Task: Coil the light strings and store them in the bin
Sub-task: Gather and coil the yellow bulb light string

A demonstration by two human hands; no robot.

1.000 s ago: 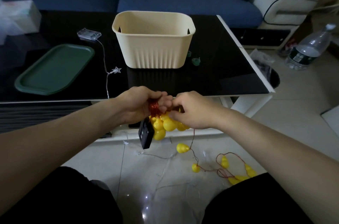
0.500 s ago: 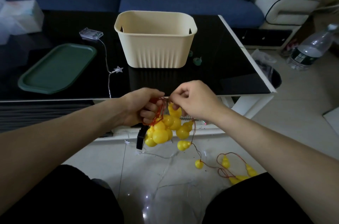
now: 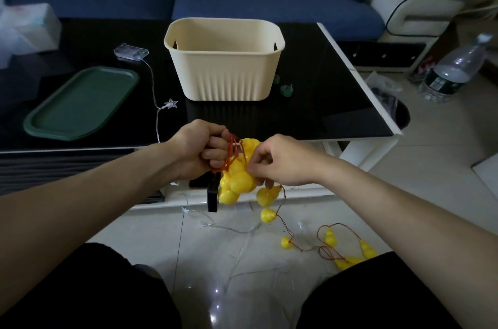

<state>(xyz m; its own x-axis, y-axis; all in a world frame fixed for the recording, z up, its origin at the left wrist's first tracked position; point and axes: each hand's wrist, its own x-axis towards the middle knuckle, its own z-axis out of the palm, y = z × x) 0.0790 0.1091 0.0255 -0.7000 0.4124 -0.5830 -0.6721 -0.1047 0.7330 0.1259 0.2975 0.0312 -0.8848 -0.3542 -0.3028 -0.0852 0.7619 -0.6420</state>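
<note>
Yellow plastic gourd-shaped bulbs on a thin red wire point(image 3: 237, 180) hung bunched at the centre of the frame, between two bare hands. The left hand point(image 3: 196, 149) was curled round the red wire loops at the top of the bunch, and a small black battery box point(image 3: 212, 195) dangled below it. The right hand point(image 3: 280, 160) pinched the string at the bunch's right side, its fingers bent. From there the loose end of the string trailed down to the pale tiled floor point(image 3: 431, 167) at lower right, where more yellow bulbs lay. Above the hands, a cream ribbed plastic bin point(image 3: 223, 78) stood on the glossy black table point(image 3: 323, 102). To its left lay a dark green oval tray point(image 3: 80, 105) and a clear star-shaped light string point(image 3: 167, 105) with a transparent battery case.
</note>
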